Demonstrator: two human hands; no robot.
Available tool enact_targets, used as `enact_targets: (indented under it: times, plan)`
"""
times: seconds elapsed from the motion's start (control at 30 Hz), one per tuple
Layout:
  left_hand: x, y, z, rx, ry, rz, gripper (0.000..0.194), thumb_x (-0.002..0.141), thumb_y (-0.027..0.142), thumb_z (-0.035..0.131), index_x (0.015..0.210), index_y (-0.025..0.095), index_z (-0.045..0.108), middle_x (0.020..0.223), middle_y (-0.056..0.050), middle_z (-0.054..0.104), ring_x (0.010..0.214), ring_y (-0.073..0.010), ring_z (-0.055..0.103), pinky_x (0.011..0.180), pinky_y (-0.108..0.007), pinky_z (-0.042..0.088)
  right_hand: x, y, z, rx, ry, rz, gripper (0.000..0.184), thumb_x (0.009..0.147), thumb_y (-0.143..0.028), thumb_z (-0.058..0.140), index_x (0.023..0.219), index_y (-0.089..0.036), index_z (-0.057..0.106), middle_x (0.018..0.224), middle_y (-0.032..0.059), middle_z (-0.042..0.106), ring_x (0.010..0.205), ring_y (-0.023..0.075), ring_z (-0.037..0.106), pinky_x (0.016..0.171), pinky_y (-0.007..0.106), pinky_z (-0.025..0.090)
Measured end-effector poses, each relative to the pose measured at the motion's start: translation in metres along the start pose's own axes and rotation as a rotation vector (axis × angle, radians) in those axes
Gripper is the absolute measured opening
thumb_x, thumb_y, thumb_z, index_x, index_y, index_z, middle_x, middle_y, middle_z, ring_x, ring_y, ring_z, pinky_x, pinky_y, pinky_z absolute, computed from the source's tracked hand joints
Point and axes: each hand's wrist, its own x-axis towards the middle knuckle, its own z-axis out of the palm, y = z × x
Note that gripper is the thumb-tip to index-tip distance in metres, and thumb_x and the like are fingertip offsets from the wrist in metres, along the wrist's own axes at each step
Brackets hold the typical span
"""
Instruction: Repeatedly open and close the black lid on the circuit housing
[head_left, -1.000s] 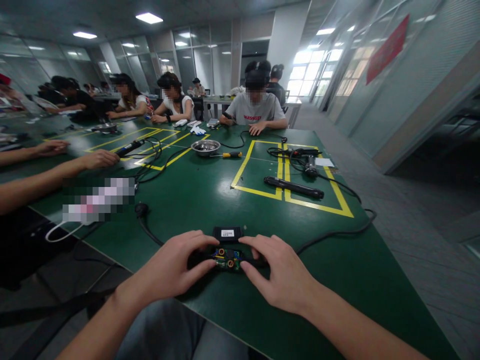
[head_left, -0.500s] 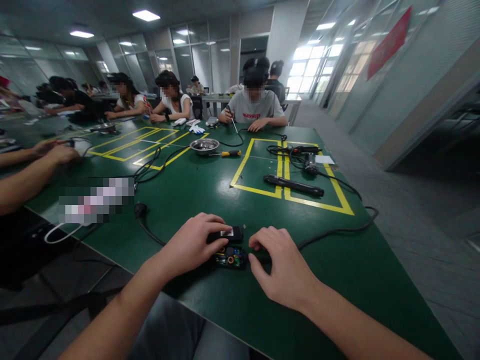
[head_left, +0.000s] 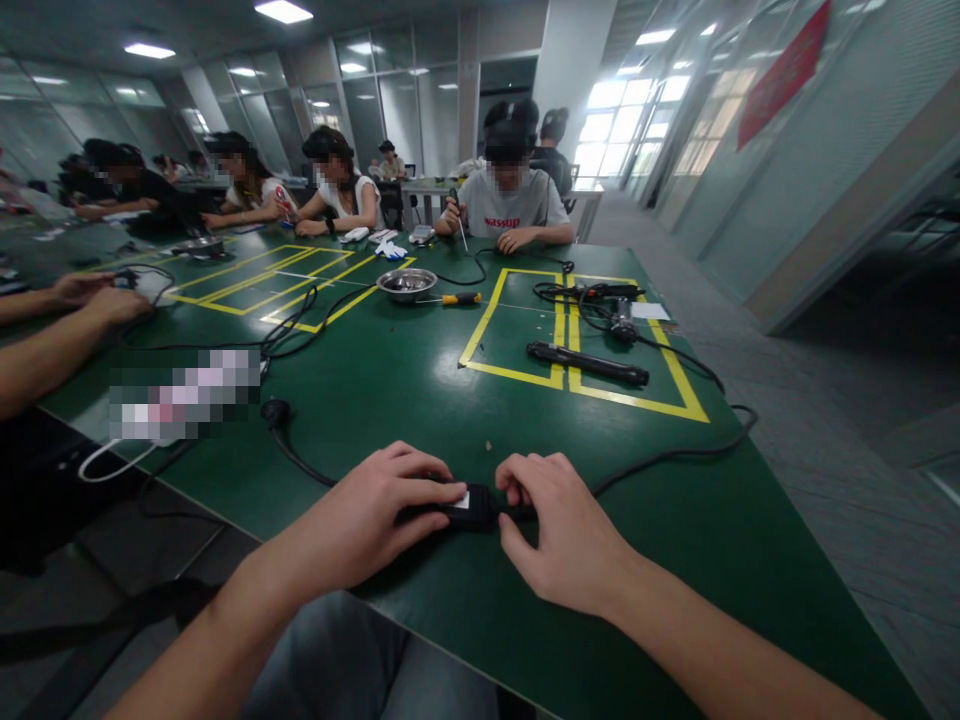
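Observation:
A small black box (head_left: 471, 508) with a white label lies near the front edge of the green table (head_left: 420, 390). My left hand (head_left: 375, 515) lies over its left part, fingers pressed down on the black lid. My right hand (head_left: 559, 535) rests at the box's right end, fingers curled against it. The circuit board inside is hidden under the lid. A black cable (head_left: 675, 455) runs from the box's right end across the table.
Yellow tape boxes mark the table, with a long black tool (head_left: 586, 363), a coiled cable and tool (head_left: 611, 308), a steel bowl (head_left: 406, 284) and a yellow-handled screwdriver (head_left: 454, 298). A black plug and cable (head_left: 279, 418) lie to the left. Several people sit around the table.
My left hand took the black lid from behind the open box and brought it down over the circuit board. The board no longer shows. My right hand stayed at the right end.

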Motion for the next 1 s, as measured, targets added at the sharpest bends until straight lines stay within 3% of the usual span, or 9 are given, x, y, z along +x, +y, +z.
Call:
enact_targets:
  times: [0.13, 0.3, 0.37, 0.47, 0.57, 0.73, 1.0]
  plan:
    - [0.005, 0.000, -0.003, -0.030, 0.011, -0.016, 0.026, 0.108, 0.027, 0.066, 0.131, 0.029, 0.078, 0.124, -0.007, 0.079, 0.113, -0.0247, 0.070, 0.099, -0.039, 0.057, 0.000, 0.001, 0.001, -0.005, -0.005, 0.010, 0.021, 0.080, -0.011, 0.064, 0.093, -0.023, 0.053, 0.084, 0.0010, 0.061, 0.078, 0.0218, 0.057, 0.077, 0.038, 0.040]
    - [0.020, -0.009, 0.001, -0.013, 0.197, -0.193, 0.013, 0.103, 0.024, 0.070, 0.116, 0.023, 0.074, 0.113, -0.005, 0.080, 0.105, -0.0250, 0.072, 0.095, -0.040, 0.058, 0.001, -0.001, 0.001, -0.009, -0.004, 0.017, 0.018, 0.084, -0.014, 0.067, 0.096, -0.022, 0.056, 0.086, 0.0023, 0.064, 0.079, 0.0224, 0.058, 0.076, 0.038, 0.040]
    - [0.025, -0.014, 0.006, 0.020, 0.185, -0.225, 0.012, 0.101, 0.021, 0.072, 0.112, 0.023, 0.074, 0.112, -0.005, 0.081, 0.106, -0.0258, 0.072, 0.096, -0.042, 0.058, 0.001, 0.000, 0.001, -0.019, -0.006, 0.011, 0.017, 0.088, -0.017, 0.069, 0.102, -0.021, 0.060, 0.086, 0.0025, 0.065, 0.078, 0.0227, 0.059, 0.074, 0.037, 0.040]
    - [0.023, -0.016, 0.010, 0.036, 0.154, -0.197, 0.012, 0.102, 0.020, 0.071, 0.111, 0.023, 0.077, 0.125, -0.008, 0.079, 0.115, -0.0273, 0.071, 0.103, -0.045, 0.057, 0.000, 0.001, 0.003, -0.025, -0.008, -0.014, 0.021, 0.091, -0.022, 0.072, 0.112, -0.021, 0.067, 0.088, 0.0031, 0.067, 0.081, 0.0235, 0.062, 0.074, 0.037, 0.042]
    - [0.006, -0.011, 0.009, 0.054, 0.219, -0.169, 0.015, 0.106, 0.026, 0.066, 0.112, 0.025, 0.079, 0.133, -0.010, 0.074, 0.121, -0.0277, 0.069, 0.107, -0.045, 0.057, -0.001, 0.002, 0.006, -0.022, -0.017, -0.020, 0.021, 0.093, -0.023, 0.074, 0.113, -0.021, 0.071, 0.092, 0.0042, 0.070, 0.084, 0.0240, 0.065, 0.078, 0.039, 0.046]
    - [-0.019, -0.005, 0.010, 0.011, 0.134, -0.160, 0.028, 0.103, 0.035, 0.073, 0.130, 0.027, 0.076, 0.119, -0.008, 0.074, 0.107, -0.0249, 0.072, 0.093, -0.035, 0.060, -0.002, 0.003, 0.006, -0.008, -0.039, -0.009, 0.021, 0.091, -0.024, 0.077, 0.112, -0.022, 0.073, 0.095, 0.0041, 0.071, 0.084, 0.0237, 0.067, 0.078, 0.039, 0.049]
    - [-0.013, -0.006, 0.003, -0.075, 0.074, -0.181, 0.026, 0.099, 0.031, 0.074, 0.124, 0.024, 0.075, 0.100, -0.003, 0.076, 0.089, -0.0205, 0.072, 0.079, -0.029, 0.055, -0.003, 0.004, 0.003, 0.081, -0.006, -0.061, 0.016, 0.093, -0.025, 0.071, 0.107, -0.020, 0.070, 0.091, 0.0032, 0.069, 0.079, 0.0208, 0.066, 0.072, 0.035, 0.050]
